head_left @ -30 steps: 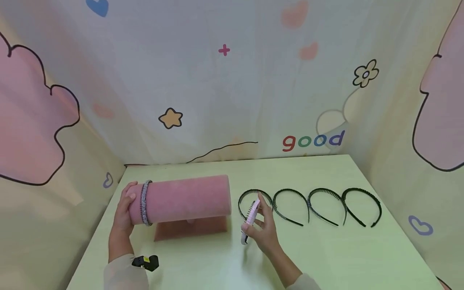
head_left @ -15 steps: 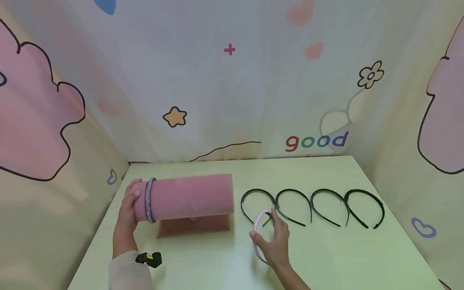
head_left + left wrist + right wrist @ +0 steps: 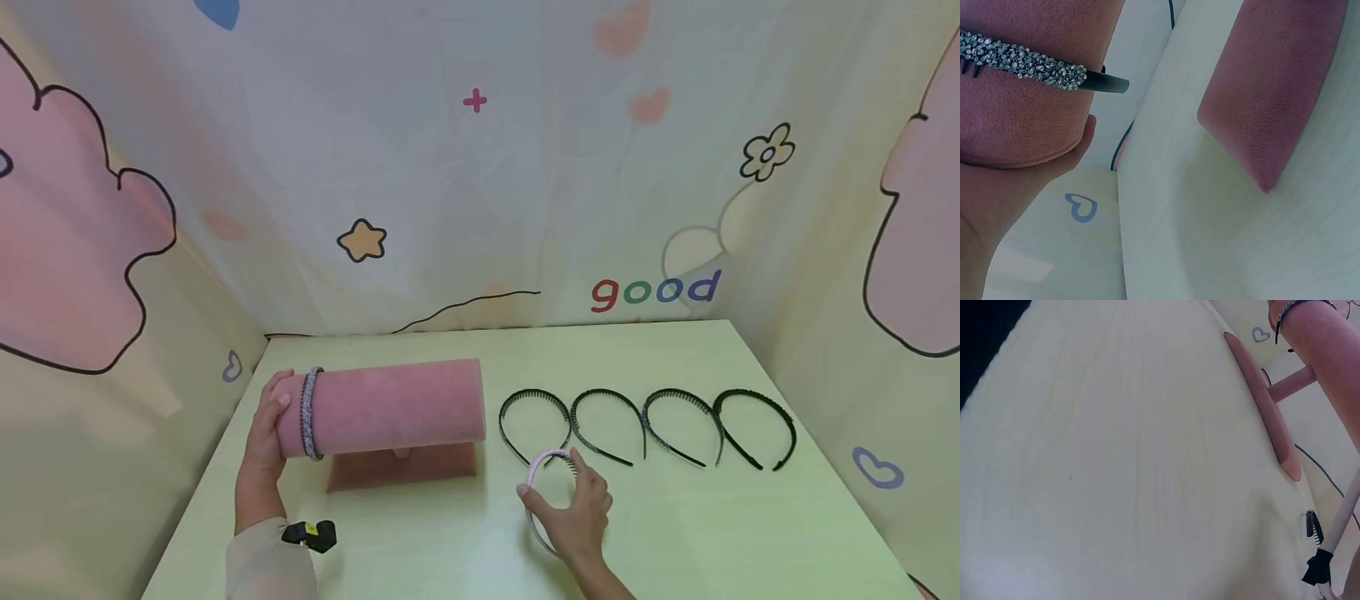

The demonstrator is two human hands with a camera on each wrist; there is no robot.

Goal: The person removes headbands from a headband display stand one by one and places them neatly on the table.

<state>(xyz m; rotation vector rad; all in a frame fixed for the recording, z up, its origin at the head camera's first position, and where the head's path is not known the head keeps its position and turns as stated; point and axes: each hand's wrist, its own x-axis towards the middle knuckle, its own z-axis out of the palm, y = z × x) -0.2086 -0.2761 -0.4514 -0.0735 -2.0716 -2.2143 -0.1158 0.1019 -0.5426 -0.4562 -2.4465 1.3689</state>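
My left hand (image 3: 262, 437) grips the left end of a pink velvet headband display stand (image 3: 397, 404), a horizontal roll on a flat base (image 3: 405, 469). A sparkly silver headband (image 3: 307, 414) circles the roll beside that hand; the left wrist view shows its stones (image 3: 1029, 62) and dark tip. In my right hand (image 3: 577, 517) a lilac headband (image 3: 531, 475) with inner teeth is held between thumb and fingers, in front of the row of dark headbands. The right wrist view catches only part of the lilac headband (image 3: 1340, 519) at its right edge.
Several dark toothed headbands lie in a row on the right of the pale table (image 3: 712, 533): the leftmost one (image 3: 502, 417), others beside it, and a black one (image 3: 789, 425) at the right end. Printed curtains (image 3: 525, 208) enclose the table at the back and sides.
My right hand has moved right and toward me with the lilac headband, which has turned from edge-on to showing its loop. The left hand keeps its grip on the stand.
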